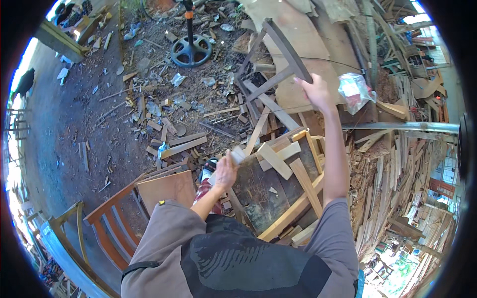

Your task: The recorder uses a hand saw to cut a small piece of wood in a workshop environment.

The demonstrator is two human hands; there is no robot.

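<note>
My right hand (316, 91) is closed round the end of a dark grey-brown wooden frame (292, 53), which is joined from several bars like part of a chair. It is raised at arm's length, with its far end tilted up and away from me. Lower and to the left, my left hand (226, 173) grips a small pale flat piece (238, 155). Blur hides whether that piece is wood, paper or something else. It is apart from the frame, over the near edge of a dark worn work surface (256, 198).
Short light boards (276, 161) lie on the work surface. A wooden chair (117, 226) stands at the left. Wood offcuts (184, 146) litter the ground, near a black round stand base (192, 51). A plastic bag (355, 92) and a metal pipe (402, 126) are at the right.
</note>
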